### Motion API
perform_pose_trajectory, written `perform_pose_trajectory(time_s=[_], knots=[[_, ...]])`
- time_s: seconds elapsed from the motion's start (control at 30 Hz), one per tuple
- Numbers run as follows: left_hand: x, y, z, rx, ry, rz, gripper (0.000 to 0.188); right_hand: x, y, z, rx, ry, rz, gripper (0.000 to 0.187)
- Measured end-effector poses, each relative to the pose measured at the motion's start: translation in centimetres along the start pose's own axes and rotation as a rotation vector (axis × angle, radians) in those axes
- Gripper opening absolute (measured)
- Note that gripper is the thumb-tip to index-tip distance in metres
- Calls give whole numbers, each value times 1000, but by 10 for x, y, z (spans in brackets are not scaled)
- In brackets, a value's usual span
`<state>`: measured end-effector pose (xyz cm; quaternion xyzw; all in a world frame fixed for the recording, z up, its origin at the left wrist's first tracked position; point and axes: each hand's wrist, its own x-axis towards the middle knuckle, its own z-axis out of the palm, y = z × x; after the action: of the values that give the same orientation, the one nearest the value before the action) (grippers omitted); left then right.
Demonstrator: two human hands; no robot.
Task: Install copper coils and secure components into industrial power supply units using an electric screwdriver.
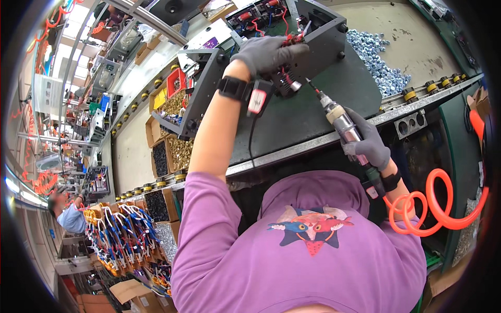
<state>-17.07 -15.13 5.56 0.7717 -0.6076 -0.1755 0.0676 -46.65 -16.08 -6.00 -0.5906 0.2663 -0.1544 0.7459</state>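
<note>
Purple shirt fills near view. R hand wrapped round pwr driver; L hand over blk housing, can't tell if gripping. I'd keep bit square.

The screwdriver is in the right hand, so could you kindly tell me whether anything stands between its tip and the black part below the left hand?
Nothing visible does: an open gap shows between the screwdriver and the black part. The left hand lies higher in the picture; depth is unclear.
</note>
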Motion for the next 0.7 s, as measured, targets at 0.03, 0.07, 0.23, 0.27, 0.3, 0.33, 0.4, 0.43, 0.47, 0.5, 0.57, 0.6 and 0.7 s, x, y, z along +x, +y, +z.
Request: perform_pose_trajectory(time_s=[0.03, 0.07, 0.23, 0.27, 0.3, 0.33, 0.4, 0.43, 0.47, 0.5, 0.57, 0.6, 0.7], knots=[[5, -2, 1, -55, -15, -37, 61, 2, 4, 0, 17, -17, -16, 96], [10, -3, 3, -107, -8, -78, 64, 5, 8, 1, 33, -30, 7, 97], [20, -13, 15, 115, 152, -19, 72, 12, 18, 5, 79, -47, -9, 96], [20, -15, 17, 148, 166, 22, 73, 12, 18, 4, 75, -46, -2, 96], [20, -16, 18, 180, 203, 81, 75, 13, 17, 4, 71, -45, 4, 95], [20, -17, 19, 195, 191, 69, 76, 14, 16, 4, 80, -44, -2, 95], [19, -16, 18, 59, 163, 16, 77, 15, 14, 4, 52, -32, 0, 97], [18, -14, 19, -18, 127, -46, 77, 16, 14, 5, 50, -40, -12, 99], [18, -12, 17, 3, 121, -40, 78, 16, 14, 6, 26, -24, -9, 99], [17, -10, 16, 24, 114, -34, 78, 16, 14, 6, 9, -22, -12, 99], [17, -8, 14, 61, 97, -39, 78, 16, 14, 8, 2, -17, -27, 97], [18, -7, 14, 80, 85, -46, 78, 16, 14, 9, 15, -11, -43, 96], [22, -13, 15, 77, 84, -54, 77, 15, 13, 9, 44, -24, -50, 94]])
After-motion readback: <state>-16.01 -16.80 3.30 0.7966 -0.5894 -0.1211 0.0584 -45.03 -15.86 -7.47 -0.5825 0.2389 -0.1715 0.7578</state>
